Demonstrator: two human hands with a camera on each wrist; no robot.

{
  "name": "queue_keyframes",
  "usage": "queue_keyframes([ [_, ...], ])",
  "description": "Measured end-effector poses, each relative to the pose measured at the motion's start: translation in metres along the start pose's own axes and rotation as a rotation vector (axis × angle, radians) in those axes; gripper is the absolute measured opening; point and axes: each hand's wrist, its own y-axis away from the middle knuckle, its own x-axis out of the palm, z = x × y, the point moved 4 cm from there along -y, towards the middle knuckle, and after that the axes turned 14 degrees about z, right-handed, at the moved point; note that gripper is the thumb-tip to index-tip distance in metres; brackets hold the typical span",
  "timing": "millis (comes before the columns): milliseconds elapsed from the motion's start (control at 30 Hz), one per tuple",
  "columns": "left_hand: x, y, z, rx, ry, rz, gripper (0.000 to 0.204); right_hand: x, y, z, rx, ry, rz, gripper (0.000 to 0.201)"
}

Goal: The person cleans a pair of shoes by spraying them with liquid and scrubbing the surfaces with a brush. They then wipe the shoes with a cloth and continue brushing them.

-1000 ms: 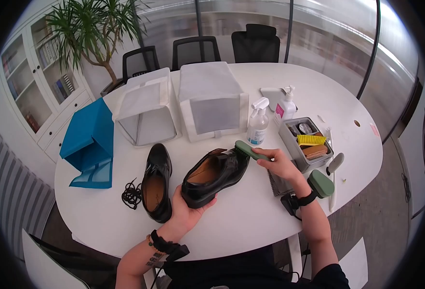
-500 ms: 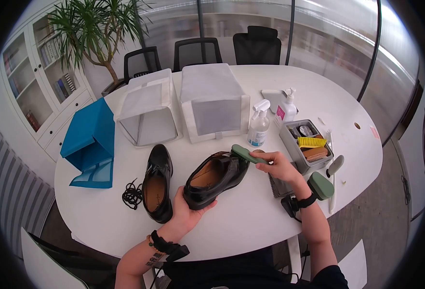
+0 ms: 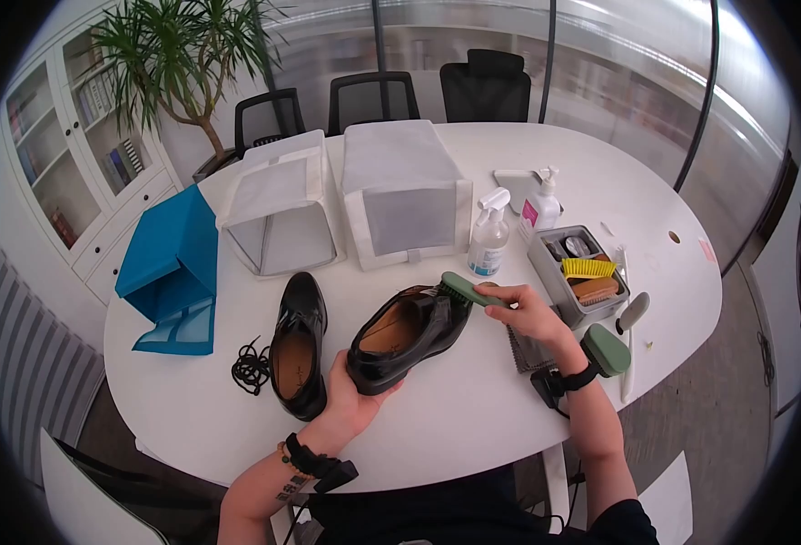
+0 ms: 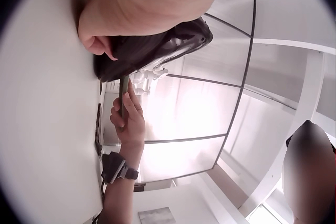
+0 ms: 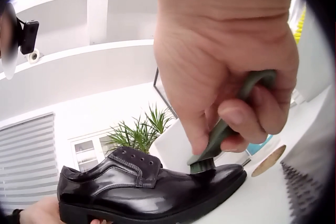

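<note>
A glossy black lace-up shoe [image 3: 410, 331] without laces is held up by the heel in the left hand [image 3: 355, 404], its toe pointing to the upper right. The right hand [image 3: 528, 313] grips a green brush [image 3: 464, 289] by its handle. In the right wrist view the bristles of the brush [image 5: 202, 166] touch the top of the shoe [image 5: 131, 192] near the toe. The other black shoe [image 3: 298, 350] stands on the table to the left, beside a bundle of black laces [image 3: 252, 367].
Two grey-white boxes [image 3: 405, 195] and a blue box [image 3: 172, 254] stand behind. A spray bottle [image 3: 489, 238], a pump bottle [image 3: 540, 204] and a grey bin [image 3: 564, 289] of brushes are on the right. A dark cloth [image 3: 529, 350] lies under the right forearm.
The brush has shifted back and forth slightly over the shoe's toe area. The held shoe has tilted a little since the first frame, and the left hand keeps its hold.
</note>
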Motion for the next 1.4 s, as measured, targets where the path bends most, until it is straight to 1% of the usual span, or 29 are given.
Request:
queue_keyframes([
  [33, 0.000, 0.000, 0.000, 0.001, -0.005, 0.005, 0.055, 0.000, -0.001, 0.001, -0.044, 0.046, -0.002, 0.043],
  [67, 0.000, 0.000, 0.000, 0.001, -0.006, 0.005, 0.055, 0.000, 0.001, 0.003, -0.045, 0.047, -0.002, 0.043],
  [133, 0.000, -0.001, 0.000, 0.003, -0.019, 0.010, 0.055, 0.003, 0.003, 0.004, 0.029, -0.125, 0.079, 0.044],
  [167, -0.001, -0.001, 0.000, 0.002, -0.019, 0.010, 0.055, 0.003, 0.003, 0.004, 0.030, -0.125, 0.080, 0.044],
  [233, -0.001, -0.001, 0.000, -0.001, -0.036, 0.014, 0.056, 0.004, 0.001, 0.006, -0.034, -0.081, 0.054, 0.046],
  [267, -0.001, -0.001, 0.000, -0.002, -0.036, 0.013, 0.056, 0.004, -0.001, 0.001, -0.033, -0.082, 0.054, 0.046],
  [333, 0.000, 0.000, 0.000, -0.013, -0.043, 0.007, 0.056, 0.001, -0.004, -0.007, -0.099, 0.092, -0.023, 0.047],
  [367, 0.000, 0.000, 0.000, -0.012, -0.043, 0.007, 0.056, 0.000, -0.005, -0.009, -0.099, 0.092, -0.023, 0.047],
  [433, 0.000, 0.000, -0.001, -0.014, -0.044, -0.003, 0.056, 0.002, -0.005, -0.009, -0.124, 0.011, 0.049, 0.048],
  [467, 0.000, 0.000, -0.001, -0.014, -0.044, -0.003, 0.056, 0.003, -0.004, -0.005, -0.124, 0.011, 0.049, 0.048],
  [533, 0.003, 0.001, -0.001, -0.013, -0.049, -0.007, 0.056, 0.005, 0.001, 0.005, -0.075, -0.109, 0.080, 0.047],
  [567, 0.002, 0.001, -0.001, -0.013, -0.049, -0.008, 0.056, 0.006, 0.000, 0.003, -0.074, -0.109, 0.080, 0.047],
  [633, 0.001, 0.000, 0.000, -0.013, -0.042, 0.016, 0.056, 0.002, -0.003, -0.002, -0.110, 0.098, -0.043, 0.047],
  [767, 0.001, 0.000, -0.001, -0.013, -0.057, 0.010, 0.056, 0.003, 0.000, 0.007, -0.155, 0.114, -0.007, 0.047],
  [833, 0.002, 0.001, 0.000, -0.013, -0.056, 0.004, 0.057, 0.007, 0.002, 0.012, -0.094, -0.093, 0.074, 0.047],
  [867, 0.002, 0.000, 0.000, -0.013, -0.056, 0.003, 0.057, 0.006, 0.002, 0.010, -0.094, -0.093, 0.075, 0.047],
  [967, -0.003, -0.001, 0.000, -0.012, -0.063, 0.020, 0.056, 0.005, -0.004, -0.006, -0.053, -0.034, 0.039, 0.047],
  [1033, -0.009, -0.005, 0.002, -0.020, -0.033, 0.043, 0.064, 0.004, -0.006, -0.005, -0.161, 0.131, -0.055, 0.048],
  [1067, -0.010, -0.005, 0.002, -0.020, -0.033, 0.043, 0.064, 0.002, -0.003, -0.003, -0.161, 0.131, -0.056, 0.048],
  [1133, -0.008, -0.004, 0.002, -0.018, -0.034, 0.030, 0.065, 0.006, 0.003, 0.008, -0.036, -0.137, 0.102, 0.048],
  [1233, -0.012, -0.006, 0.003, -0.014, -0.038, 0.048, 0.065, 0.004, 0.003, 0.004, 0.003, -0.091, 0.066, 0.047],
  [1267, -0.012, -0.006, 0.002, -0.014, -0.039, 0.048, 0.065, 0.004, -0.002, -0.006, 0.002, -0.091, 0.066, 0.047],
  [1333, -0.011, -0.006, 0.002, -0.017, -0.050, 0.061, 0.065, 0.003, -0.009, -0.009, -0.220, 0.125, -0.048, 0.047],
  [1367, -0.010, -0.006, 0.002, -0.017, -0.051, 0.062, 0.065, 0.000, -0.006, -0.012, -0.220, 0.125, -0.050, 0.047],
  [1400, -0.010, -0.005, 0.002, -0.018, -0.042, 0.051, 0.065, 0.001, 0.001, 0.001, -0.119, 0.002, 0.029, 0.046],
])
